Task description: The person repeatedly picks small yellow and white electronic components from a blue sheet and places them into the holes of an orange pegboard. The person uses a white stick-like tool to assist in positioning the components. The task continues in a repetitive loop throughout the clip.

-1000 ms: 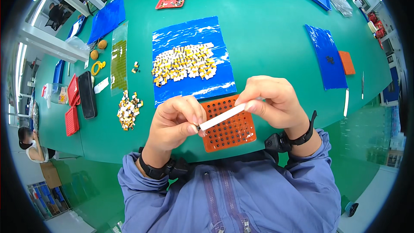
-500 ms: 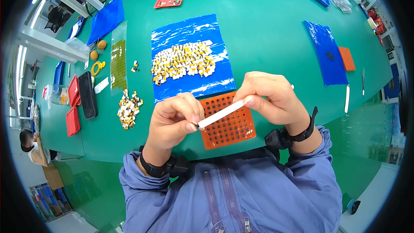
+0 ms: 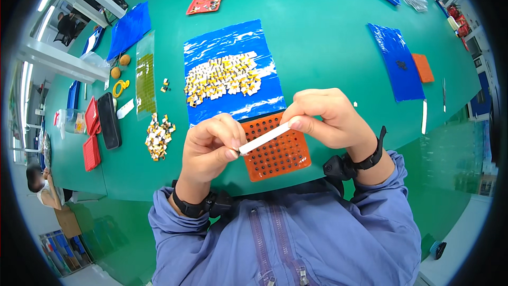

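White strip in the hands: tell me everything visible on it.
The white strip is narrow, straight and flat-looking, plain white; whether it is plastic or card can't be told. It slants up to the right in the picture, in front of the orange perforated tray. The right hand pinches its upper right end, whose tip is hidden. At its lower left end, the left hand pinches a small dark piece; how they join is too small to tell.

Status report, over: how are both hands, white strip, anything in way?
Left hand pinching small dark part at left end of white strip. Right hand pinching right end. Strip slanted above orange tray; nothing seen blocking.
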The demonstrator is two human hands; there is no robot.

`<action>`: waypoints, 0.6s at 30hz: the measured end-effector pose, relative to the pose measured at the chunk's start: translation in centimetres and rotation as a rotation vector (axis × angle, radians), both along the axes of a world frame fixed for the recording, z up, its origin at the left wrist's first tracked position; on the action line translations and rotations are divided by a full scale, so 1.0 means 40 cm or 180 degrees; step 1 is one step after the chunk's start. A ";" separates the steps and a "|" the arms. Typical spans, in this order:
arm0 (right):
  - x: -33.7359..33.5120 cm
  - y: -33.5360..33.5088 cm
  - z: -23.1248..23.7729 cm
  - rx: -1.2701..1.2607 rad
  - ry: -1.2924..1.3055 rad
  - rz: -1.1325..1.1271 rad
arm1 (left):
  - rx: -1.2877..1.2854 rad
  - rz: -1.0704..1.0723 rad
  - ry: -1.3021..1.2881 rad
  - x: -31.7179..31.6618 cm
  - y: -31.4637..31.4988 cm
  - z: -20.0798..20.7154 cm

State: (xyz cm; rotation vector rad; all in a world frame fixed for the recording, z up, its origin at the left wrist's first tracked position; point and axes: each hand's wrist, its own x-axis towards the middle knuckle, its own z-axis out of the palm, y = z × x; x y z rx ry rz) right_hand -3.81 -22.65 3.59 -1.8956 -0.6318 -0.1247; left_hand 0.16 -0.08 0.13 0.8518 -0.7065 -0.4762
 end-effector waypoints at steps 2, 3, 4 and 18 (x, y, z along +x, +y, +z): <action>-0.003 0.000 -0.003 0.0104 0.0034 -0.0054 | 0.0030 0.0179 -0.0010 0.001 0.000 0.004; -0.006 0.000 -0.005 0.0138 0.0065 -0.0084 | 0.0028 0.0267 0.0000 -0.002 -0.003 0.003; -0.009 0.004 -0.005 0.0320 0.0030 -0.0162 | 0.0036 0.0408 0.0022 -0.002 -0.004 0.003; -0.037 0.015 0.003 0.0498 -0.1125 -0.0012 | 0.0932 0.1066 -0.0206 0.000 0.000 0.012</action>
